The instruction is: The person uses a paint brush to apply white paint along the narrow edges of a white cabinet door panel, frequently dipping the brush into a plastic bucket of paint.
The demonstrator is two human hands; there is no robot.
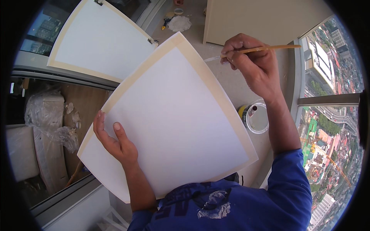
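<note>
A large white panel [165, 115] with a beige band along its edges lies tilted in front of me, its lower edge against my blue shirt. My left hand [115, 140] rests at the panel's left edge, fingers stretched and the thumb standing apart. Over the panel's upper right edge, my right hand [250, 63] pinches a thin paintbrush [283, 47] with a yellowish wooden handle. Its white-coated tip points left, close to the panel's edge; whether it touches, I cannot tell.
A second white panel [98, 42] with dark hinges stands at upper left. An open paint can [257, 119] is on the floor at right, below my right forearm. Plastic-wrapped items [46, 111] lie at left. Tall windows [327, 77] line the right side. A beige board [258, 19] stands behind.
</note>
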